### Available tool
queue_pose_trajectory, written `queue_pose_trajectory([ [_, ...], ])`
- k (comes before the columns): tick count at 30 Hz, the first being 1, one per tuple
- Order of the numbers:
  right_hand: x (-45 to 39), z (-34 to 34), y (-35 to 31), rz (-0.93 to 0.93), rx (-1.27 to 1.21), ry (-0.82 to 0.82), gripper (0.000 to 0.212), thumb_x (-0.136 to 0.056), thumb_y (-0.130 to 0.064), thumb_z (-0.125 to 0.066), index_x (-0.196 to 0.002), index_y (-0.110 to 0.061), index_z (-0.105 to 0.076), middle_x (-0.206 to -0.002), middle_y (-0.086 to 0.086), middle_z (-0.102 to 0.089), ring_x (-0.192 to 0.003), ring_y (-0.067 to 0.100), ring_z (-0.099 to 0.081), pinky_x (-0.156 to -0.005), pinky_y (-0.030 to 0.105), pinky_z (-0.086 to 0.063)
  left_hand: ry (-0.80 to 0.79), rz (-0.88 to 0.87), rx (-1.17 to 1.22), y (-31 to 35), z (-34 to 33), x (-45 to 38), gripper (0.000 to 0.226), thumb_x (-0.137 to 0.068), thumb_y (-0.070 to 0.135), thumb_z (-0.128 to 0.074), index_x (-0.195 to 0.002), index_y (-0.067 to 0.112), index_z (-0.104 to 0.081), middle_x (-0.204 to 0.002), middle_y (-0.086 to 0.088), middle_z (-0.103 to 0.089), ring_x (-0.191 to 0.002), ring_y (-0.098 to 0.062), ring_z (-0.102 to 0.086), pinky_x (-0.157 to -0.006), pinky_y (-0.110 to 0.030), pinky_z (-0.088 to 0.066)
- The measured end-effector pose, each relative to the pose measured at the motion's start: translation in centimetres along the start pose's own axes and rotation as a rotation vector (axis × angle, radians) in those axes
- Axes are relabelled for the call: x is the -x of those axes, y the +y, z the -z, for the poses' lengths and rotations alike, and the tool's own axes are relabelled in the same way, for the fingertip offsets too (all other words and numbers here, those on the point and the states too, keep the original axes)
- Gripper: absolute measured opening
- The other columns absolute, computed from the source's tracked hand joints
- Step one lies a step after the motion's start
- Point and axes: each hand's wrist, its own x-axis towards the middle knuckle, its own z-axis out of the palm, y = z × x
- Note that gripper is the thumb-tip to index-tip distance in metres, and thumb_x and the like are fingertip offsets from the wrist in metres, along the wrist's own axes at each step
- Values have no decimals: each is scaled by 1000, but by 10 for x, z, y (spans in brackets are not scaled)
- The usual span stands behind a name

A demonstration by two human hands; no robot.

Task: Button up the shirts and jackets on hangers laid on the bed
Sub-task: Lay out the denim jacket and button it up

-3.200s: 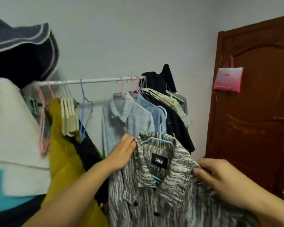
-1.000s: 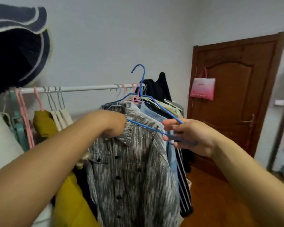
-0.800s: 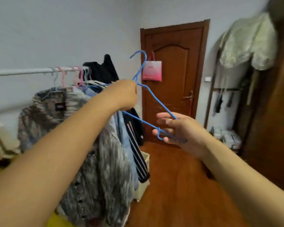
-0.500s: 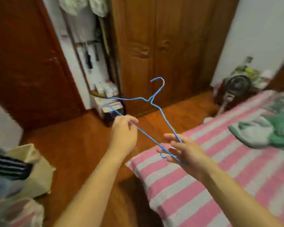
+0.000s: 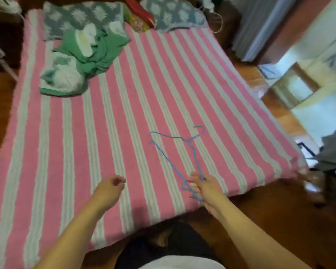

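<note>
A bare blue wire hanger (image 5: 169,136) lies on the pink-and-grey striped bed (image 5: 76,133), its hook pointing to the far right. My right hand (image 5: 201,188) grips the hanger's near corner at the bed's front edge. My left hand (image 5: 109,190) hovers just over the bedcover to the left with its fingers loosely curled, holding nothing. No shirt hangs on the hanger. A crumpled green-and-white garment (image 5: 89,49) sits near the far left of the bed.
Two grey patterned pillows (image 5: 81,16) (image 5: 173,14) lie at the head of the bed with a red item (image 5: 142,8) between them. Wooden floor (image 5: 279,220) surrounds the bed. A dark garment (image 5: 334,152) hangs at the right edge.
I turned from the clothes rail to the bed with the blue hanger. My left hand let go of it, and the hanger now lies on the bedcover with my right hand on its corner.
</note>
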Motion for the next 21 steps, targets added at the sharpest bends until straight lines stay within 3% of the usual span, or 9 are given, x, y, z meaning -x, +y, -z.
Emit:
queue_pose_trajectory([
  [3, 9, 77, 20, -16, -192, 176, 21, -107, -17, -47, -112, 1, -57, -90, 25, -73, -60, 21, -72, -47, 27, -53, -42, -59, 7, 42, -31, -12, 18, -101, 10, -55, -113, 16, -67, -123, -5, -61, -83, -13, -59, -70, -27, -46],
  [6, 0, 134, 9, 17, -295, 307, 28, -109, -21, -40, -102, -1, -58, -81, 18, -74, -60, 23, -73, -45, 26, -53, -55, -147, -19, 105, -65, -26, 22, -100, 10, -53, -117, 16, -67, -115, -6, -62, -90, -25, -60, -75, -34, -46],
  [10, -46, 197, -40, 120, -357, 296, 27, -109, -26, -40, -108, -4, -56, -78, 13, -74, -63, 23, -74, -44, 25, -52, -43, -271, -16, 203, -117, -36, 22, -102, 14, -50, -116, 20, -66, -102, -4, -64, -66, -19, -51, -60, -30, -41],
  [12, -81, 227, -66, 114, -362, 260, 24, -109, -26, -40, -105, -8, -55, -81, 12, -74, -69, 24, -74, -47, 28, -55, -45, -299, -23, 242, -151, -36, 21, -103, 17, -50, -117, 23, -65, -111, 0, -61, -63, -14, -49, -57, -27, -41],
  [15, -142, 282, -79, -14, -240, 225, 18, -107, -25, -47, -98, -11, -55, -93, 15, -62, -82, 26, -63, -64, 38, -58, -14, -241, -14, 280, -214, -34, 21, -104, 19, -50, -120, 24, -64, -127, -1, -55, -73, -11, -55, -62, -30, -46],
  [16, -158, 304, -74, -79, -169, 238, 14, -104, -22, -52, -104, -9, -57, -97, 15, -57, -85, 26, -59, -72, 41, -57, -8, -206, -17, 290, -237, -32, 21, -104, 18, -50, -120, 24, -64, -129, -2, -55, -82, -13, -58, -69, -33, -45],
  [18, -171, 345, -57, -219, -64, 234, 27, -101, -14, -53, -126, -3, -55, -101, 14, -56, -90, 28, -58, -85, 45, -57, -14, -111, 19, 307, -282, -22, 21, -104, 15, -50, -118, 20, -65, -118, -7, -60, -86, -22, -57, -71, -35, -43],
  [21, -151, 406, -49, -348, -156, 204, 26, -104, -10, -47, -129, -5, -50, -96, 11, -60, -82, 25, -64, -72, 37, -57, -38, -66, 81, 343, -336, -7, 20, -103, 10, -51, -112, 16, -68, -98, -7, -64, -78, -25, -55, -69, -42, -50],
])
